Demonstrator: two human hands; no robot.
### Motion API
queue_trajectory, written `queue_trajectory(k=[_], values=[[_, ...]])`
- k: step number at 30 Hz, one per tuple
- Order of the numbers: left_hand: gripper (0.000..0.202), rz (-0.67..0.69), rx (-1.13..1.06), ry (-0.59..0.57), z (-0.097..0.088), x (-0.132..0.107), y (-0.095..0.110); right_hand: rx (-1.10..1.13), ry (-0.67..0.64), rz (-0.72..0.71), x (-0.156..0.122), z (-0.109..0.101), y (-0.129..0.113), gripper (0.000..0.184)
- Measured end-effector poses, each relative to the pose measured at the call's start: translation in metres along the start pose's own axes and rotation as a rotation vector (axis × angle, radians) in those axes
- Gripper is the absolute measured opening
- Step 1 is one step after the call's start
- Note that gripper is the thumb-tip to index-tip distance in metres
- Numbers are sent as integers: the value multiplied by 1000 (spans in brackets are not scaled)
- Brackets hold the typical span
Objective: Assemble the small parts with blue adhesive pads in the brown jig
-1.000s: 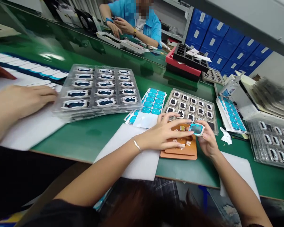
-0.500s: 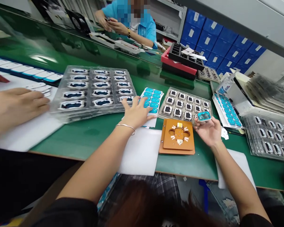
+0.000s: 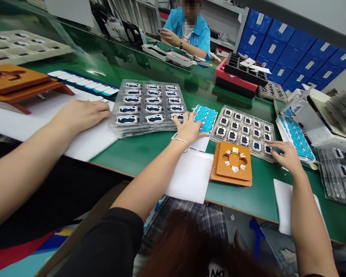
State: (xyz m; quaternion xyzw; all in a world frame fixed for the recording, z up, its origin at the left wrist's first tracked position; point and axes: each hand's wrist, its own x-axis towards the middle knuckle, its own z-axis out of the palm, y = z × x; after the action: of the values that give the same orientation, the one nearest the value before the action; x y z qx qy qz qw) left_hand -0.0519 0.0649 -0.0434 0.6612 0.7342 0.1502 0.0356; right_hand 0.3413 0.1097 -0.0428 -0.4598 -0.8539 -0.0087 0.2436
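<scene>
My left hand [image 3: 190,129], with a thin bracelet at the wrist, lies flat with fingers spread on a sheet of blue stickers [image 3: 205,114], beside a clear tray of framed parts [image 3: 147,105]. My right hand [image 3: 286,156] reaches with stretched fingers onto the near right corner of a tray of small square parts [image 3: 243,130]. I see nothing held in it. An orange jig [image 3: 233,164] with a small part clamped in its middle lies on the green table between my hands.
A co-worker's hand [image 3: 80,113] rests on white paper at the left, near orange fixtures [image 3: 14,79]. Another sticker sheet [image 3: 295,132] and clear trays [image 3: 338,173] lie at the right. Black and red trays [image 3: 236,73] stand behind. A person in blue [image 3: 190,30] works across the table.
My left hand left the jig and moved to the sticker sheet. My right hand carried the blue-faced part to the small-parts tray and no longer shows it. The view swung left.
</scene>
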Motion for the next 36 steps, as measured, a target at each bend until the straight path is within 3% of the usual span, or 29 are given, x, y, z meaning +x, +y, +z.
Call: queue_trajectory(k=[5,10,19,23,28,36], values=[[29,-51,-63,-25,5,5,-2,-54,92,108,1,17,6,36],[25,-93,-102,-32,6,8,-2,-89,46,175,-2,28,6,35],[21,-98,-181,22,5,5,0,-117,-50,258,3,31,15,49],[26,-100,-141,69,6,1,0,-126,-42,248,3,30,12,46],[26,-126,-122,11,7,2,1,-131,-9,255,3,28,8,46],[32,-132,-133,23,9,4,1,-120,27,253,3,28,7,44]])
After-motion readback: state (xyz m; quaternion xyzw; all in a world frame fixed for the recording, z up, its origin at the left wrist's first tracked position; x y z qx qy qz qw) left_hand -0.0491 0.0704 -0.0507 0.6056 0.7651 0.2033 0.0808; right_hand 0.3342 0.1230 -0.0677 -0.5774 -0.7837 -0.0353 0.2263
